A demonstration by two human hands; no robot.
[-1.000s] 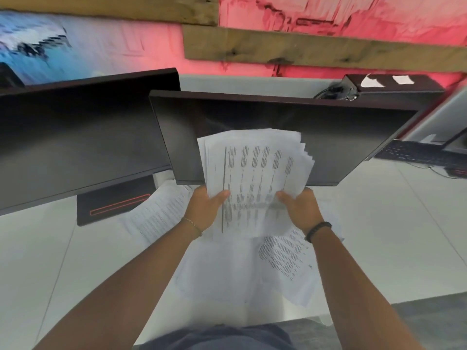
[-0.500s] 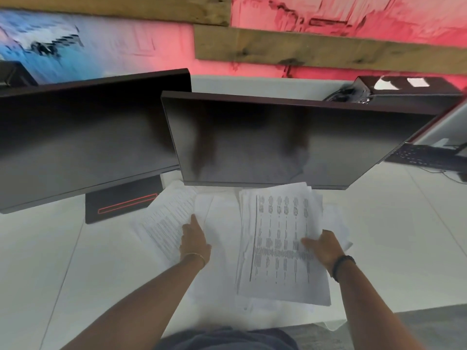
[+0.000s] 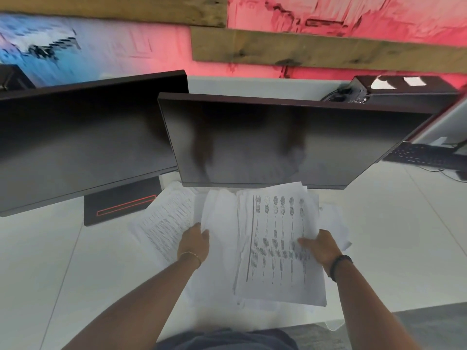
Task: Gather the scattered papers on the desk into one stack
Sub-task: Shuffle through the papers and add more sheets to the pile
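A thick stack of printed papers [image 3: 278,246] is held low over the white desk [image 3: 394,248]. My right hand [image 3: 319,248] grips its right edge, thumb on top. My left hand [image 3: 194,242] pinches the near edge of a blank white sheet [image 3: 219,215] that curls up just left of the stack. A printed sheet [image 3: 166,221] lies flat on the desk to the left of that hand. More loose sheets [image 3: 333,223] spread out under and to the right of the stack.
Two dark monitors [image 3: 278,140] [image 3: 83,142] stand close behind the papers; the left one's black stand base [image 3: 121,205] sits beside the printed sheet. A keyboard [image 3: 419,155] lies at the far right. The desk's front edge runs just below the stack.
The stack came down from in front of the monitor to just above the desk. My left hand let go of it, moved left, and took hold of the blank sheet, which now lifts.
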